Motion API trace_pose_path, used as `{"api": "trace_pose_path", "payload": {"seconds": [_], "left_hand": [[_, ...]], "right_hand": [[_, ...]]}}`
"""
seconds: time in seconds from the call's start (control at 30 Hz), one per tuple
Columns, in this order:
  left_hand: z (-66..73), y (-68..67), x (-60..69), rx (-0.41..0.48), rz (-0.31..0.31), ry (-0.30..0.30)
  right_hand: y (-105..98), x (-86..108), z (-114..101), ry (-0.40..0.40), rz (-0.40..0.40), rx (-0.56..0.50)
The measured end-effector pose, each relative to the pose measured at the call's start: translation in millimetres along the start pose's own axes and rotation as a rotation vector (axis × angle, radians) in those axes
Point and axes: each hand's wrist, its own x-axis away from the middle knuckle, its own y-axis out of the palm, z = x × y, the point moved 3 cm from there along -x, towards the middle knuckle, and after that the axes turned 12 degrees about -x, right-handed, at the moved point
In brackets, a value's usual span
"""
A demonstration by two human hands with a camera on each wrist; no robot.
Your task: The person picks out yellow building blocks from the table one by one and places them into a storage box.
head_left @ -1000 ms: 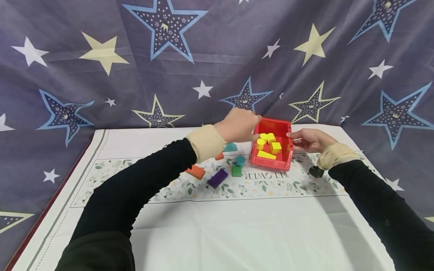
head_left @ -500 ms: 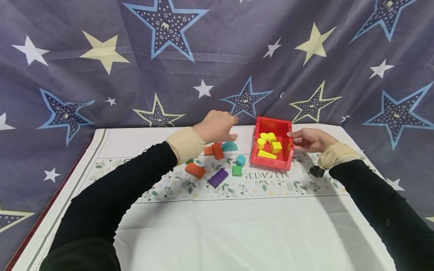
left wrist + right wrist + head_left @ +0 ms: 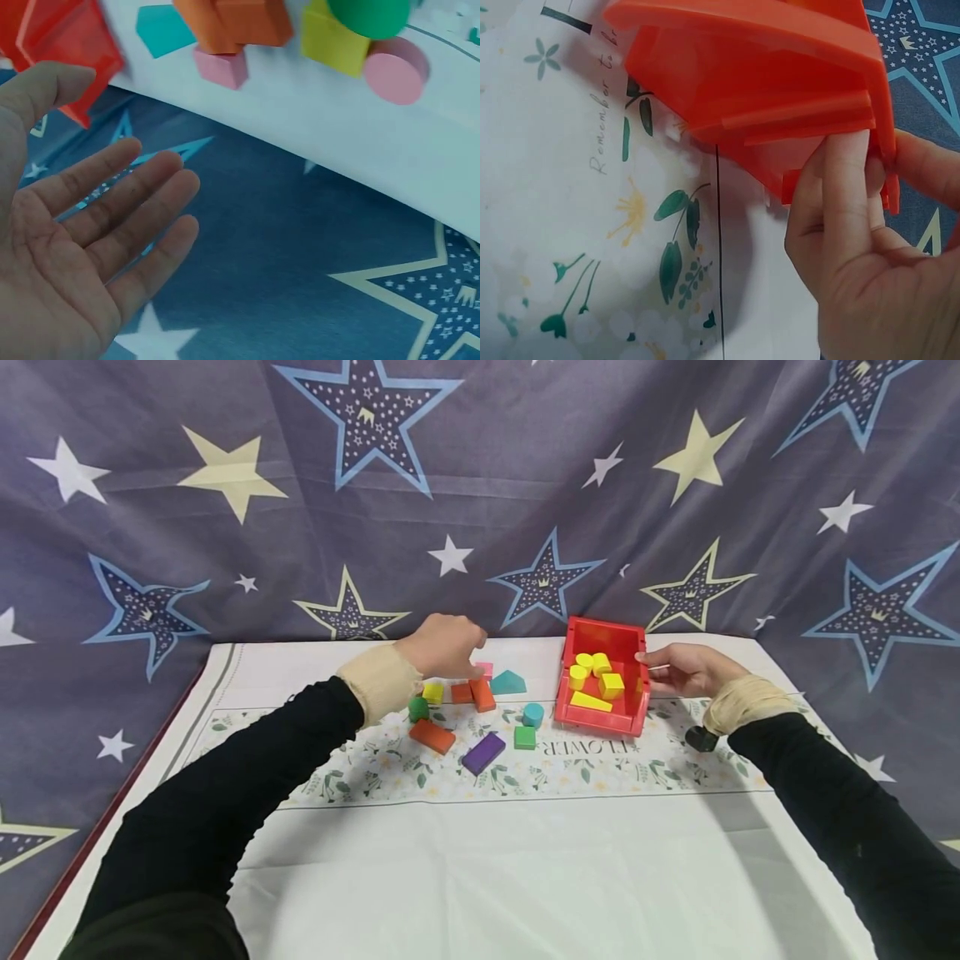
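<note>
My right hand [image 3: 693,669] pinches the right wall of a red plastic bin [image 3: 598,720], thumb on one side and fingers on the other in the right wrist view. Several yellow blocks [image 3: 611,686] lie inside the bin. My left hand [image 3: 444,646] hovers above the back of the table, holding nothing, its fingers spread in the left wrist view. Close by it are a yellow block [image 3: 432,693], a green block [image 3: 417,709], orange blocks [image 3: 482,695] and a pink block [image 3: 484,669]. A round pink block [image 3: 396,70] shows only in the left wrist view.
Between the hands lie a teal triangular block [image 3: 508,682], a blue cylinder [image 3: 533,715], a green square block [image 3: 524,737], a purple block [image 3: 483,753] and another orange block [image 3: 432,737]. A black object [image 3: 701,739] sits under the right wrist. A starry curtain [image 3: 420,527] hangs behind the table.
My left hand has moved left, away from the bin and over the loose blocks, uncovering the pink, yellow and green ones. The right hand and the bin have stayed in place.
</note>
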Motion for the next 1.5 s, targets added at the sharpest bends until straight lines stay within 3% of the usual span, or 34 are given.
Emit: {"api": "trace_pose_path", "payload": {"seconds": [0.47,0.77,1.07,1.5], "left_hand": [[-18.8,27.0,1.3,0.029,-0.157,-0.016],[-20.8,34.8,2.3,0.040,-0.270,-0.029],[-21.4,43.6,2.5,0.088,-0.349,-0.072],[-22.8,57.2,0.0,0.106,-0.337,-0.053]], "right_hand": [[0,2.8,-1,0.006,-0.014,-0.029],[-1,3.0,0,0.002,-0.035,-0.032],[1,3.2,0,-0.002,-0.003,-0.007],[2,2.2,1,-0.009,-0.005,-0.007]]}}
